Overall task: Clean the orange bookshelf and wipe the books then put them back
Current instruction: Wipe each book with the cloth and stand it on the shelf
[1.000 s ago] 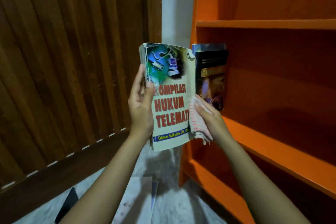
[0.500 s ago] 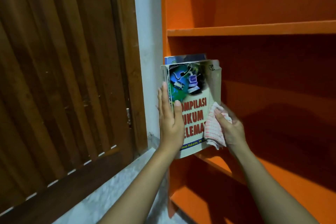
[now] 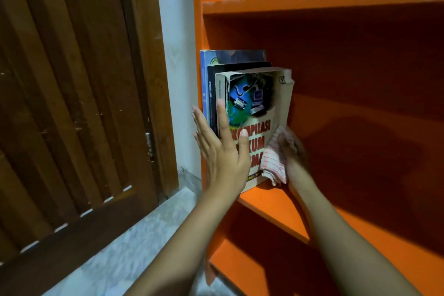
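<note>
Standing shelved, book (image 3: 254,113) between left hand (image 3: 222,151) and right hand (image 3: 294,154).

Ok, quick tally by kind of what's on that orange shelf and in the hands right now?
Books standing on the shelf: 3 – blue book, black book, cream book
Cloths: 1 – checked cloth, in the right hand
Total: 4
</note>
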A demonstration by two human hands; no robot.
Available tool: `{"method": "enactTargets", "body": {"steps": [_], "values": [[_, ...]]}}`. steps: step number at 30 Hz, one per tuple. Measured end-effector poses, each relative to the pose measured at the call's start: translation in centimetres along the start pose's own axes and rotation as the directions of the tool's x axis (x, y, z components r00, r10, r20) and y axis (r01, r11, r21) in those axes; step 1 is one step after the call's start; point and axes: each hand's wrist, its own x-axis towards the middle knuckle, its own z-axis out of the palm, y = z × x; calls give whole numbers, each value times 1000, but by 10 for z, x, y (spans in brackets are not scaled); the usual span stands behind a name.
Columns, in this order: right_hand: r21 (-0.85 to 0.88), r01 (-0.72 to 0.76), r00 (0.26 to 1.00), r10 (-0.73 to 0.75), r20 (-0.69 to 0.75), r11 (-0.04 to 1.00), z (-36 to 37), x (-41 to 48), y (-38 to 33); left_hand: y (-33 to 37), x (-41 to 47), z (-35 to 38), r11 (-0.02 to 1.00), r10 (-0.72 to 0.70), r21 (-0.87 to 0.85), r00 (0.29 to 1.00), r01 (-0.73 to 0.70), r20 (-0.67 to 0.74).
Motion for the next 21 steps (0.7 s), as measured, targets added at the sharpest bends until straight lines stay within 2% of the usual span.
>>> {"method": "enactTargets", "body": {"steps": [5,11,14,21], "values": [[-118,-8,996,17,82,993,14,-4,-1,-4,1,-7,999,27,30,999,-28,25],[-275,-68,998,67,-13,959,12,-10,0,-1,3,-18,996,2,87,998,-8,70],[-235,-115,992,99,-77,965,10,-12,-10,4,6,-25,997,-26,79,993,17,115],[-346,19,992,-62,-112,938,4,-22,-46,16,15,-47,998,-59,30,974,54,220]]}}
